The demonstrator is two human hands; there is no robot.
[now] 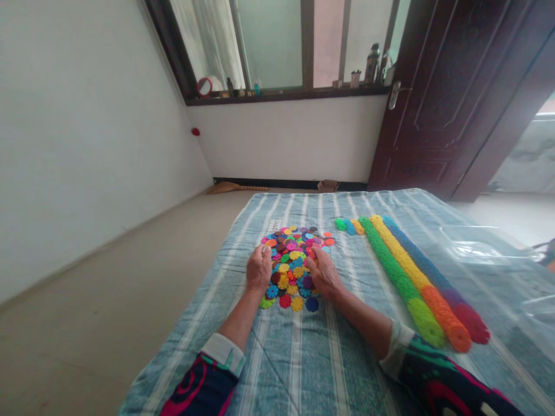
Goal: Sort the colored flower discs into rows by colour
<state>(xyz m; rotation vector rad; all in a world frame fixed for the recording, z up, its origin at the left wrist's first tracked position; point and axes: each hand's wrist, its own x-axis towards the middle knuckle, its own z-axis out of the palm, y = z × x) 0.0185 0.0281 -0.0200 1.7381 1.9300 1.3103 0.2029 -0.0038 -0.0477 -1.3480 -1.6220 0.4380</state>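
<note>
Flanking the heap: two hands, one on either side of a pile of multicoloured notched discs (pixel 295 255) lying on a striped cover (pixel 295 358).
Left hand (pixel 259 268): curled against the pile's left side, thumb uppermost; fingers partly hidden, so cannot tell whether any disc is gripped.
Right hand (pixel 325 274): against the pile's right side, thumb and fingers slightly parted and pointing into the discs; cannot tell whether one is held.
Pile condition: discs overlapping, mixed in colour, mostly flat; along the near edge lie a lime disc (pixel 267 302), a red disc (pixel 285 301), a yellow disc (pixel 297 303) and a dark blue disc (pixel 311 304).
Long rows, right of the pile: three, side by side; green row (pixel 388 266) turning lime at the near end, yellow row (pixel 403 259) turning orange, blue row (pixel 418 257) turning purple, then red.
Short stacks: green, blue and yellow (pixel 349 227), beside the far end of the green row.
Clear containers: one transparent tray (pixel 481 258) right of the rows; another (pixel 541 306) partly cut off at the right edge.
Sleeves: dark, patterned, pale cuffs (pixel 224 352) turned back.
</note>
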